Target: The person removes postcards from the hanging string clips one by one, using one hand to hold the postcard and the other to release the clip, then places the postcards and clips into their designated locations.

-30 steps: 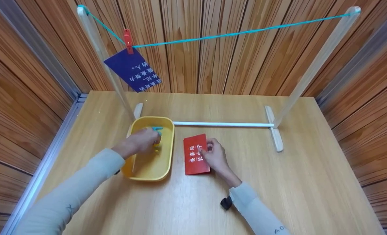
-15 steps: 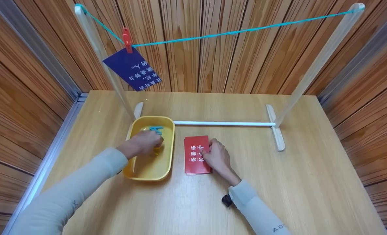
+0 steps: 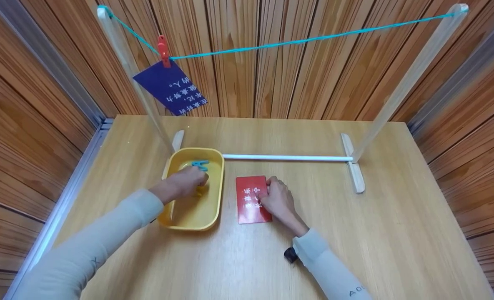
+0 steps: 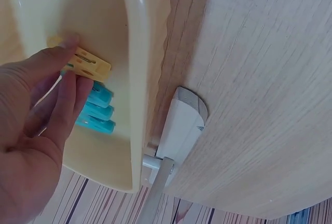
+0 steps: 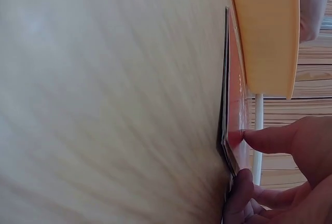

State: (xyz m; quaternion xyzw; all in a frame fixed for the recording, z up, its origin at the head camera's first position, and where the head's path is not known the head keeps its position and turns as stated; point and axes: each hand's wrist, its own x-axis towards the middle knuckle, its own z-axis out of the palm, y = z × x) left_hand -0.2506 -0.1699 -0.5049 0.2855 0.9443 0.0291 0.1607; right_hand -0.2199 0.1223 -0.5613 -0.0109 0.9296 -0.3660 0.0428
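Inside the yellow bin (image 3: 218, 200), my left hand (image 3: 186, 182) pinches a yellow clothespin (image 4: 92, 64) between thumb and fingers, as the left wrist view shows. Several turquoise clothespins (image 4: 98, 111) lie in the bin right beside those fingers. At the right side of a red card (image 3: 247, 208) with white characters, my right hand (image 3: 278, 199) has its thumb on the face and its fingers at the edge. The right wrist view shows this gripped edge of the card (image 5: 236, 99) bent slightly up; more than one layer seems to lie there.
A turquoise string (image 3: 297, 43) spans two wooden posts (image 3: 413, 79) at the back. From its left part hangs a dark blue card (image 3: 169, 87), held by a red clothespin (image 3: 163, 52). A white rod (image 3: 286, 157) joins the post feet behind the bin.
The red card has shifted slightly toward me and right, and a second edge seen below it half a second ago is out of sight. My left hand stays in the bin, nearly still.
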